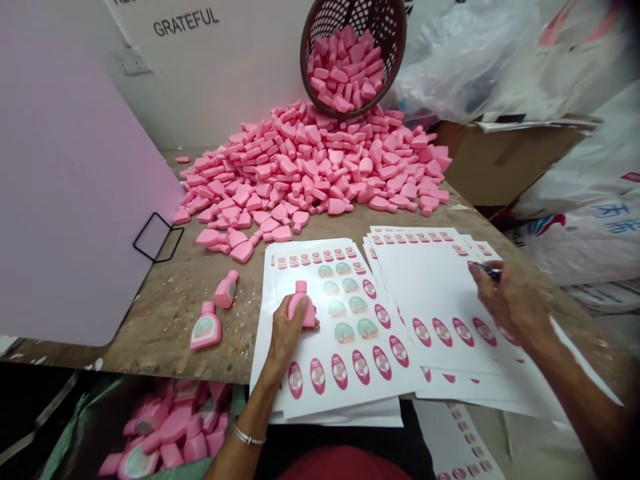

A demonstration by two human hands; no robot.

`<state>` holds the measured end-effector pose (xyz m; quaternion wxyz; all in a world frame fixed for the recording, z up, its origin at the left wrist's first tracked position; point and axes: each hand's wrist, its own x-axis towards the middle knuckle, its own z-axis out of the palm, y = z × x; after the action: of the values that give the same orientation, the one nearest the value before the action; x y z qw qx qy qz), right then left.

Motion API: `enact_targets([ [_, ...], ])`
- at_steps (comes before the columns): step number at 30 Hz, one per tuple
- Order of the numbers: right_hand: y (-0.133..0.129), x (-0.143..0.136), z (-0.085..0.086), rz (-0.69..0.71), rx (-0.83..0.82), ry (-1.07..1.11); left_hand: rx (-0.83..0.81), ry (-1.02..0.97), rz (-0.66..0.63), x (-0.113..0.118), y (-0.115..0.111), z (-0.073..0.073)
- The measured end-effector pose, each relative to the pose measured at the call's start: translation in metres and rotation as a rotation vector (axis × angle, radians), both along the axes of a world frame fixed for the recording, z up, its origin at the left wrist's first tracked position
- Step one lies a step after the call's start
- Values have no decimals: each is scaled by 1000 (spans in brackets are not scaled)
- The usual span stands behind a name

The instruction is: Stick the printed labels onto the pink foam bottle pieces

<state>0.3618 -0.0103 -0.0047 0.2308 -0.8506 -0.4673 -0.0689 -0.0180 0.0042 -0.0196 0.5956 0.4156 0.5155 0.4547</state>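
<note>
Our left grip [290,323] clasps a pink bottle [302,308] over sticker sheets [273,293]; our right grip [510,300] pinches a dark tool [493,273] above another stack [420,280]. Beyond, a bottle heap [310,160] and tipped basket [304,50] crowd the desk [240,353] between pale panel [75,180] and cardboard box [505,163].

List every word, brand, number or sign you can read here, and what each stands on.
"GRATEFUL": white wall.
More lettering on that wall, top left: cut off, unreadable.
Blue characters and other print on the crumpled white plastic bag: too blurred.
White paper sticker sheets: sticker print too small.
Labelled pink plastic bottles: print too small.
No numbers readable.
</note>
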Motion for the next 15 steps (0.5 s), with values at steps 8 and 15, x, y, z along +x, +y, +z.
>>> enact_targets([
  [8,-29,-182,-8,845,95,144,10,71,-24,-5,-17,13],
  [15,-35,-192,-24,855,70,-42,-142,-38,-149,11,-60,18],
])
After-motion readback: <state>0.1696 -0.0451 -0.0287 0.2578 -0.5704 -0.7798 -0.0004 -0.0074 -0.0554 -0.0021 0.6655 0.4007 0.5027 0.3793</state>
